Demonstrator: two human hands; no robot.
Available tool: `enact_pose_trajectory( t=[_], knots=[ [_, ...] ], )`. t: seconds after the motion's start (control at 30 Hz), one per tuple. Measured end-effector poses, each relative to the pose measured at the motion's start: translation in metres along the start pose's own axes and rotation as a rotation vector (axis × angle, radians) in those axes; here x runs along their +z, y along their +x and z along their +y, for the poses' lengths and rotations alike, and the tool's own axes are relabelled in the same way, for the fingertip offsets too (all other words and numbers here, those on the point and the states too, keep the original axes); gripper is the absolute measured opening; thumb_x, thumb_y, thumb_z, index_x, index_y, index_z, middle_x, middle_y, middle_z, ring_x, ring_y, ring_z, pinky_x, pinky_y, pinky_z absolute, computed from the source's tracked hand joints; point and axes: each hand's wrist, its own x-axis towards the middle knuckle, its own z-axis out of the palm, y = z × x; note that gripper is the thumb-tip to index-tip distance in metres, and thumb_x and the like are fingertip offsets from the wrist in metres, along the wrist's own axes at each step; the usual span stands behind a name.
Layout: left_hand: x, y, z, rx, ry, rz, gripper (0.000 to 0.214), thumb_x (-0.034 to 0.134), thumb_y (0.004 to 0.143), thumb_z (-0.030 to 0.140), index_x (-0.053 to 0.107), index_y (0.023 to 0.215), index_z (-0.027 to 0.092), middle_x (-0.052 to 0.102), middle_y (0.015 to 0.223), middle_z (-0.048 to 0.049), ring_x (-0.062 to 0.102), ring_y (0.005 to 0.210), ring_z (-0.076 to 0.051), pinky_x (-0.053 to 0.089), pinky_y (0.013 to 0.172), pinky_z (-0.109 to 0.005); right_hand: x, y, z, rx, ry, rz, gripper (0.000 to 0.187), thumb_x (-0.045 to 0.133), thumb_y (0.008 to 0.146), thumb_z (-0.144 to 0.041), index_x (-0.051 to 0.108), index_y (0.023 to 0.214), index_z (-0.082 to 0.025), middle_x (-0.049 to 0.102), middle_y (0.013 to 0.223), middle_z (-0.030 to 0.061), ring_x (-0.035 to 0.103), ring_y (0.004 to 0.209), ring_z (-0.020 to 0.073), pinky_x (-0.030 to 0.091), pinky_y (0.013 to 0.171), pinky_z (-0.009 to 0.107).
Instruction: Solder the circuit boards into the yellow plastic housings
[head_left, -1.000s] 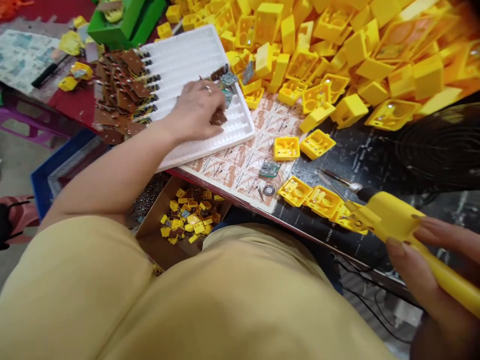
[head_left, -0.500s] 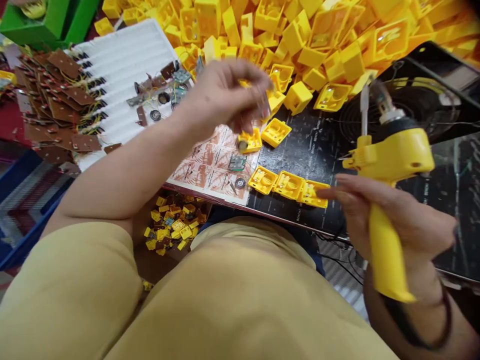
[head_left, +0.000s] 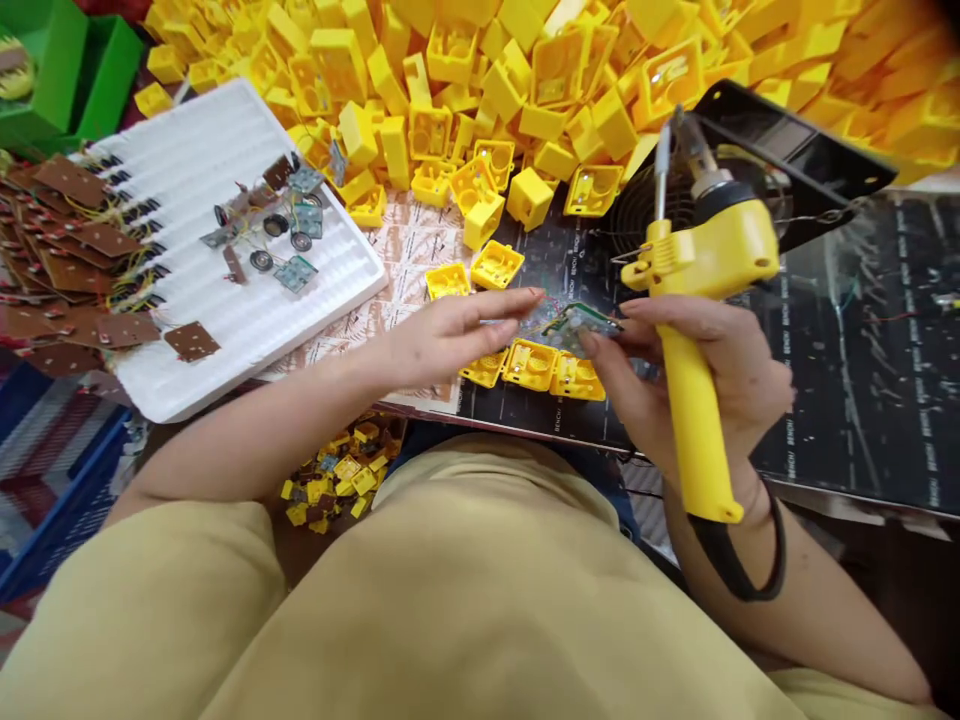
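My right hand (head_left: 739,365) is wrapped round the handle of a yellow soldering gun (head_left: 694,410), its metal tip pointing up and away. Between the thumb and forefinger of that same hand a small green circuit board (head_left: 583,318) is pinched, tilted above the bench. My left hand (head_left: 450,345) hovers just left of the board, fingers stretched out and thumb apart. Thin wires blur between that hand and the board. Below them, a row of three open yellow casings (head_left: 530,366) lies near the bench edge, partly behind my left fingers. Two more open casings (head_left: 497,265) sit beyond.
A big heap of yellow casings (head_left: 450,60) covers the back. At left, a white ridged foam tray (head_left: 247,320) bears boards and round black parts, with brown boards (head_left: 82,240) stacked at its edge. A black fan (head_left: 795,140) stands behind the gun.
The circuit board has gone from the bench into my right hand's pinch. My left hand has come down from near the heap, its fingers now straighter. The view has shifted.
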Motion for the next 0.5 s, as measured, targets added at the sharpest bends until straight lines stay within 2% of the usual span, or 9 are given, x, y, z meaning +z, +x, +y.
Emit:
enact_pose_trajectory(
  t=[0.07,0.17,0.23,0.3,0.37,0.5],
  knots=[
    [0.01,-0.007,0.0,0.118,0.141,0.112,0.05,0.071,0.096,0.051,0.072,0.134,0.018,0.062,0.154,-0.0103,0.055,0.148,-0.027,0.039,0.129,-0.04,0.004,-0.001,-0.007,0.044,0.008,-0.031,0.025,0.079,0.09,-0.025,0.065,0.111,-0.027,0.075,0.09,-0.0037,0.072,0.066,0.0117,0.059,0.06,0.021],
    [0.031,-0.004,-0.001,0.125,0.138,0.274,0.039,0.057,0.106,0.048,0.073,0.13,0.022,0.071,0.143,-0.0058,0.064,0.138,-0.022,0.05,0.12,-0.036,0.01,-0.003,-0.017,0.06,-0.019,-0.043,0.024,0.078,0.09,-0.021,0.064,0.109,-0.028,0.077,0.093,-0.0023,0.074,0.067,0.0136,0.059,0.058,0.022],
    [0.041,0.002,-0.002,0.076,0.108,0.311,0.039,0.045,0.111,0.045,0.074,0.126,0.024,0.076,0.133,-0.0041,0.071,0.127,-0.018,0.057,0.109,-0.033,0.013,-0.004,-0.022,0.032,-0.025,-0.024,0.027,0.078,0.09,-0.017,0.063,0.109,-0.027,0.077,0.093,-0.0017,0.075,0.068,0.0136,0.06,0.059,0.021],
    [0.042,0.007,-0.001,0.035,0.088,0.298,0.04,0.04,0.113,0.041,0.074,0.126,0.023,0.078,0.128,-0.0044,0.074,0.12,-0.016,0.06,0.101,-0.03,0.012,-0.004,-0.023,-0.011,-0.021,-0.021,0.03,0.079,0.089,-0.015,0.062,0.11,-0.027,0.078,0.091,-0.0013,0.075,0.069,0.0135,0.061,0.063,0.019],
    [0.036,0.009,0.003,0.014,0.094,0.266,0.038,0.042,0.113,0.039,0.075,0.124,0.023,0.08,0.122,-0.0049,0.076,0.11,-0.015,0.062,0.091,-0.028,0.007,-0.006,-0.021,-0.048,-0.012,-0.059,0.032,0.08,0.088,-0.014,0.063,0.112,-0.026,0.079,0.09,-0.0005,0.077,0.073,0.0149,0.062,0.069,0.02],
    [0.011,0.007,0.013,0.002,0.338,0.131,0.026,0.062,0.101,0.037,0.08,0.111,0.02,0.082,0.095,-0.0036,0.074,0.085,-0.015,0.058,0.075,-0.026,-0.021,-0.013,-0.009,-0.089,-0.06,-0.17,0.024,0.083,0.088,-0.022,0.068,0.106,-0.025,0.079,0.085,-0.0009,0.076,0.069,0.0145,0.061,0.071,0.02]
  ],
)
